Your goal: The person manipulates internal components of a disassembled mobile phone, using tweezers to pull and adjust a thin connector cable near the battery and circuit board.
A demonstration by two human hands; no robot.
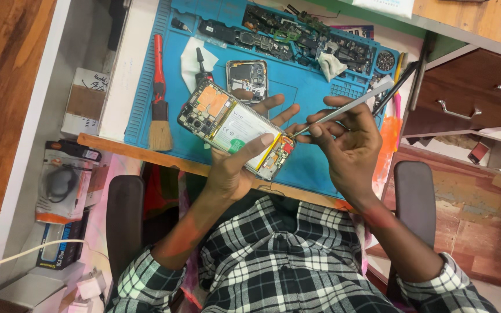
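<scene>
Now: left hand [236, 165] cupped under an opened, back-less smartphone [236, 128], white battery and orange flex shields exposed, thumb pressed across the battery's near edge, fingers spread beneath. Grip closed firmly around the phone, held up off the blue silicone repair mat [311, 159] rather than resting on it.

Right hand [346, 136] pinched shut on a slim silver metal spudger [343, 109], pen-fashion, thumb and forefinger close to the working end. Tip meeting the phone's lower corner, just beside the left thumb, near the small red-and-gold board.

Likely trouble, as a judgement only: metal tip slipping off the corner and jabbing the battery pouch or the left thumb, both right next to it. Phone unsupported by the worktop, so a hard pry could twist it out of the left grip. Thin flex near the tip easily torn by too steep an angle.

Beyond the left grip: a second stripped phone frame [247, 78], a red-handled brush [159, 95], a white tissue [194, 61]. Beyond the right grip: dark circuit boards and parts [297, 35] along the mat's far tray.
</scene>
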